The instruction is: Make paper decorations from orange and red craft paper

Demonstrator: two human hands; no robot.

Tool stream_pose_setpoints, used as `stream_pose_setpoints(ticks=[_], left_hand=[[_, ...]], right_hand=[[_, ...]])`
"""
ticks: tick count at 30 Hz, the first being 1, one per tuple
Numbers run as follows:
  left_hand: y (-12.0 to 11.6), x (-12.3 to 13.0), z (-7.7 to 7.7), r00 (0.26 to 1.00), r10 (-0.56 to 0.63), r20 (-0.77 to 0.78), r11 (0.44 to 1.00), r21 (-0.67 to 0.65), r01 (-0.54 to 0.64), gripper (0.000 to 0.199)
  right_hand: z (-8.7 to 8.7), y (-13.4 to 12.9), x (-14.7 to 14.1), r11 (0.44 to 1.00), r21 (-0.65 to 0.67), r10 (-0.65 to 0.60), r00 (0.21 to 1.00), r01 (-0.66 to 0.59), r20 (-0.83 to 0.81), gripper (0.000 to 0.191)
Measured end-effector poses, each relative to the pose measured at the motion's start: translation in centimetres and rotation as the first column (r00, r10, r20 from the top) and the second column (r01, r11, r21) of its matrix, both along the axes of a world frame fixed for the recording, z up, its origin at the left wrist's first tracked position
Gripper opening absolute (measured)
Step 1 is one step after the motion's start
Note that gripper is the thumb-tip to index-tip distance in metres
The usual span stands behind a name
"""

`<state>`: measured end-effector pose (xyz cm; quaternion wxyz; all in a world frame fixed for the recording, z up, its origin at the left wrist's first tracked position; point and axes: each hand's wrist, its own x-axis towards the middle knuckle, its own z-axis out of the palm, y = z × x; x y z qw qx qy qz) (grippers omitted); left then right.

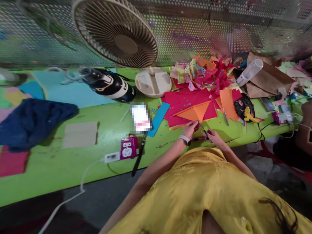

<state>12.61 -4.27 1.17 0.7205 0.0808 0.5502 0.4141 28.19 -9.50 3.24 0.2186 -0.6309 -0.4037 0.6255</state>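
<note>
My left hand (pixel 192 127), with a watch on its wrist, pinches the lower point of a folded orange paper (pixel 195 111). My right hand (pixel 212 136) is closed around the dark handles of a pair of scissors (pixel 206 134). The thin blades point up toward the orange paper's tip, close to my left fingers; whether they touch it I cannot tell. Beneath and behind the orange paper lie red sheets (pixel 175 100). A dark, slim object (pixel 198 138) lies at the table edge between my hands.
Behind the sheets sits a heap of paper scraps (pixel 207 71). A yellow glue gun (pixel 250 114) rests on a black dish at right. A fan (pixel 152 83), a black bottle (pixel 109 85), a phone (pixel 140 117) and a purple power adapter (pixel 129 148) stand or lie leftward. Another person's arm shows far right.
</note>
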Motion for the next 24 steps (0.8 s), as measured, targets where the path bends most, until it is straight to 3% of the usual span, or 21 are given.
stream_pose_setpoints(ticks=[16,24], left_hand=[[0.9,-0.7,1.1,0.997,-0.071,-0.005,0.994,-0.088,0.070,0.007],[1.1,-0.8,1.0,0.994,-0.100,-0.044,0.989,-0.110,0.095,0.014]], right_hand=[[1.4,0.4,-0.3,0.998,-0.036,-0.051,0.999,0.050,-0.018,0.053],[1.5,0.3,-0.5,0.996,-0.053,-0.071,0.997,0.070,-0.020,0.051]])
